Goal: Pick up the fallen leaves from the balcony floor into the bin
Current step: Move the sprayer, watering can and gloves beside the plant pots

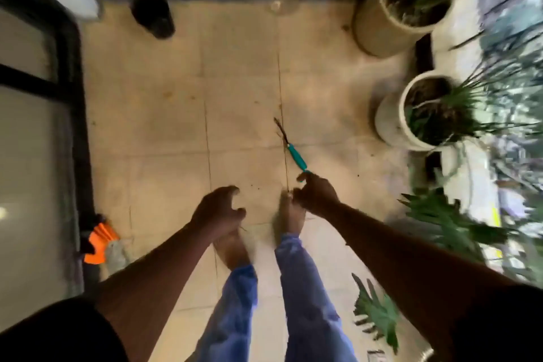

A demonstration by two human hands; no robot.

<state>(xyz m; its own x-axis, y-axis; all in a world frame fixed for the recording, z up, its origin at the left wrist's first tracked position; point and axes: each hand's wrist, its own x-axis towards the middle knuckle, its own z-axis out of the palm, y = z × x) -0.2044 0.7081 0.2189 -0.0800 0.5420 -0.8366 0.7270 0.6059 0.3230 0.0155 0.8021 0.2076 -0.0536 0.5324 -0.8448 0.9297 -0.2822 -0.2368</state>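
Observation:
My right hand [316,194] pinches the near end of a teal-handled tool [297,157], which points away over the tiled floor. Its dark thin tip [280,130] is blurred, and something like a dry leaf may be at it. My left hand [217,210] hovers over my left foot with curled fingers and its palm hidden. A thin strand [243,228] shows just below it, and I cannot tell whether the hand holds it. Small dark crumbs [253,185] dot the floor by my hands. A dark bin [152,16] stands far left by the wall.
Two pale planters [382,24] [393,118] with green plants line the right side, with more foliage [446,220] and a leafy plant [379,317] near my right leg. A dark door frame [79,126] runs along the left, with an orange object [98,241] at its foot. A glass jar [282,5] stands by the far wall.

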